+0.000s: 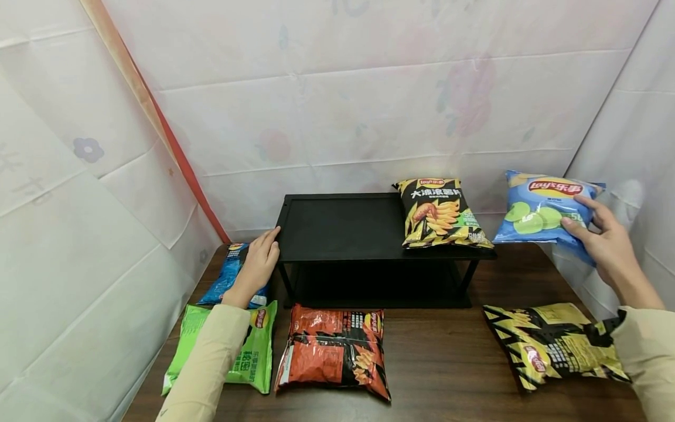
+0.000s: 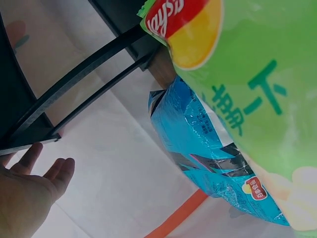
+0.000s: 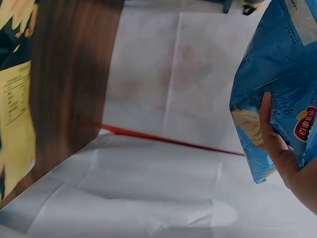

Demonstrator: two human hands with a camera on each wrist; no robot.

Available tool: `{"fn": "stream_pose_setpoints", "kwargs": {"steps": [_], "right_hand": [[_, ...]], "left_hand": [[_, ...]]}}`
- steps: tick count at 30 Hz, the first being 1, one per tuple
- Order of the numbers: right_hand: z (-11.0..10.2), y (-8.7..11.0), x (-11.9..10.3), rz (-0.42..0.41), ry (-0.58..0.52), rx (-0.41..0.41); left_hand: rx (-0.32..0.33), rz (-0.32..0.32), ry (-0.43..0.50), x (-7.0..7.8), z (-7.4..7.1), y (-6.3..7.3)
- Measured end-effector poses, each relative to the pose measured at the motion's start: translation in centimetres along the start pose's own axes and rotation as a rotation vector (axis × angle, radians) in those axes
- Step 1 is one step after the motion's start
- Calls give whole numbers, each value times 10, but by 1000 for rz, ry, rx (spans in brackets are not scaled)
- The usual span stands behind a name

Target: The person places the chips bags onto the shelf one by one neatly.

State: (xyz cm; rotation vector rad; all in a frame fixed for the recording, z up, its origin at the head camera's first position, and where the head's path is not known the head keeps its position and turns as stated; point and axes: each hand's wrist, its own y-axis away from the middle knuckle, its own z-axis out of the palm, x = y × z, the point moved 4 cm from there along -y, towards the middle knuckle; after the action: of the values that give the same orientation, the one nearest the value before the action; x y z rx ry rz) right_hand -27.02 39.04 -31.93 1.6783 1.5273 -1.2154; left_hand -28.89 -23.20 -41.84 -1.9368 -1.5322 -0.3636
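My right hand grips a light blue bag of Lay's chips in the air, just right of the black two-tier rack. The right wrist view shows the blue bag's back with a finger laid across it. At the rack's left end, my left hand touches the edge of the top shelf with its fingers; the left wrist view has this hand under the rack's corner, palm free. A black and yellow chip bag lies on the right part of the top shelf.
Around the rack on the brown table lie a green chip bag, a red one, a yellow and black one and a darker blue one. White sheeting encloses the back and sides.
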Motion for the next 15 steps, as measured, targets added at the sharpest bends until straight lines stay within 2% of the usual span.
{"fn": "stream_pose_setpoints", "kwargs": {"steps": [8, 15], "right_hand": [[17, -1, -30, -37, 20, -42], [46, 3, -55, -150, 57, -62]], "left_hand": [[0, 9, 12, 0, -1, 0], [-6, -2, 13, 0, -1, 0]]}}
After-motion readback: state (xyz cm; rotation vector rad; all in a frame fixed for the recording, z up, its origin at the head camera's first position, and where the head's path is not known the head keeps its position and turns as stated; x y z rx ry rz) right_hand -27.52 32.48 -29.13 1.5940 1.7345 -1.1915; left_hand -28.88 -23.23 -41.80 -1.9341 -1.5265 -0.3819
